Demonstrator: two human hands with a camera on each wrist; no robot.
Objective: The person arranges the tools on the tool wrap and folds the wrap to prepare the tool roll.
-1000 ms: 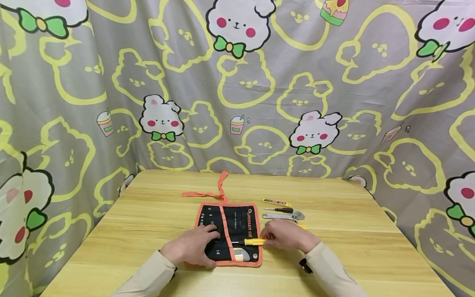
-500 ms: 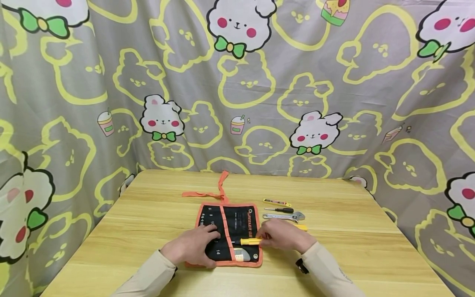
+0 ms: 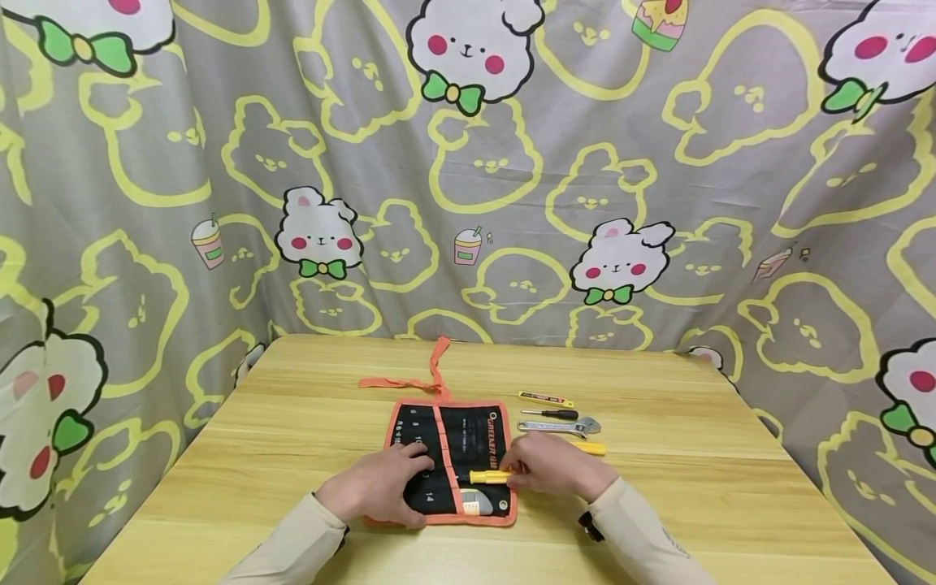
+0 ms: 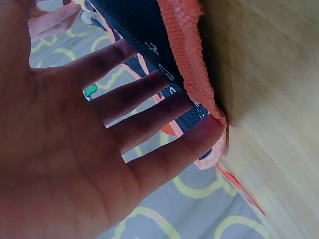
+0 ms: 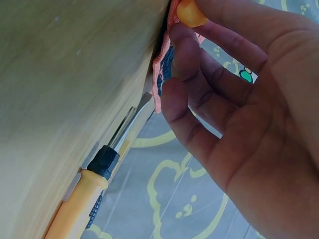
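A black tool pouch (image 3: 471,431) with orange edging lies flat on the table, its row of pockets on the left. My left hand (image 3: 391,485) rests on the pocket side with spread fingers; in the left wrist view its fingertips touch the black cloth and the orange edge (image 4: 187,59). With thumb and fingers my right hand (image 3: 548,465) pinches the rear end of a yellow-handled screwdriver (image 3: 484,477). The screwdriver's shaft points left and is mostly hidden in a pocket. The yellow handle end (image 5: 191,12) shows between the fingertips in the right wrist view.
Right of the pouch lie a slim yellow-and-black item (image 3: 545,399), a black-handled screwdriver (image 3: 559,414), an adjustable wrench (image 3: 559,426) and a second yellow-handled screwdriver (image 5: 75,204). A grey tool (image 3: 475,502) sits in the lowest pocket. Orange ties (image 3: 437,366) trail behind. A patterned curtain surrounds the table.
The right hand has moved slightly left, sliding the yellow-handled screwdriver along, so less of its shaft shows outside the pocket. More of the second yellow handle is visible. The left hand has stayed still.
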